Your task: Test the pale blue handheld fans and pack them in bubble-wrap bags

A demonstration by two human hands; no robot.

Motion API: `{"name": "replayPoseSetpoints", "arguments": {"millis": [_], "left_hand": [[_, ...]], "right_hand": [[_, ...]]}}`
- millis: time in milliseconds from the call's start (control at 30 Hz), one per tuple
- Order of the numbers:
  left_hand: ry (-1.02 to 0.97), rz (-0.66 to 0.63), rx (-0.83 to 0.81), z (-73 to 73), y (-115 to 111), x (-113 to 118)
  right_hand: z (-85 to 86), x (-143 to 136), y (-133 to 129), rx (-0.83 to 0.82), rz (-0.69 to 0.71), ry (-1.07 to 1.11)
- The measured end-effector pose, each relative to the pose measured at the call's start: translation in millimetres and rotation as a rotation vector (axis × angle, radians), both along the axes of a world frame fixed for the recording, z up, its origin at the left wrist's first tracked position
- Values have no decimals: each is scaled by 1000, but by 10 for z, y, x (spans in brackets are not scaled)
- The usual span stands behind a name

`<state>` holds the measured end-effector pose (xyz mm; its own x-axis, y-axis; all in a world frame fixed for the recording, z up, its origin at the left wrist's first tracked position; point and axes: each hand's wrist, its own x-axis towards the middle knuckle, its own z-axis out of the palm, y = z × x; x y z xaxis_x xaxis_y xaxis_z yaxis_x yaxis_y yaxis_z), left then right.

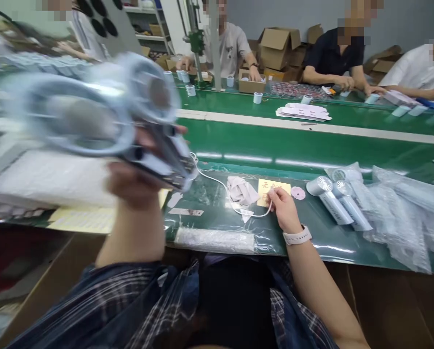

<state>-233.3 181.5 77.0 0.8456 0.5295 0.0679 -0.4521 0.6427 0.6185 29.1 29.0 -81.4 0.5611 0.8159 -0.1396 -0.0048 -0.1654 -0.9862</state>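
Note:
A pale blue and white device (118, 140) with two round ring-shaped parts is raised at the left, blurred by motion. My left hand (136, 179) is wrapped round its lower part. From the device's base a white cable (222, 183) loops down across the green work surface. My right hand (282, 207) pinches the cable near its far end, over a yellow note (264, 186) with handwriting. Between the hands lies a crumpled light grey piece (242, 190). A round pink disc (297, 193) rests just right of my right hand.
Silver-blue cylinders (335, 206) and bubble-wrapped items (394, 218) lie at the right. A bubble-wrap strip (215, 240) is at the front edge, white packaging (60, 179) at the left. Beyond the green conveyor (238, 135), several people work among small cups and cardboard boxes (275, 48).

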Motion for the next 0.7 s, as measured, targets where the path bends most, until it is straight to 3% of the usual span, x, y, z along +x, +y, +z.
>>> {"name": "replayPoseSetpoints", "arguments": {"millis": [100, 233, 367, 533, 700], "left_hand": [[16, 42, -48, -282, -96, 230], [85, 81, -134, -836, -153, 668], [101, 120, -145, -1214, -97, 825], [49, 102, -8, -1303, -88, 849], [30, 164, 52, -1208, -117, 811]], "right_hand": [[11, 13, 2, -34, 29, -53], [85, -37, -45, -62, 63, -123], [221, -364, -187, -57, 118, -152], [357, -845, -240, 11, 475, -141], [403, -859, -160, 135, 478, -183]]}}
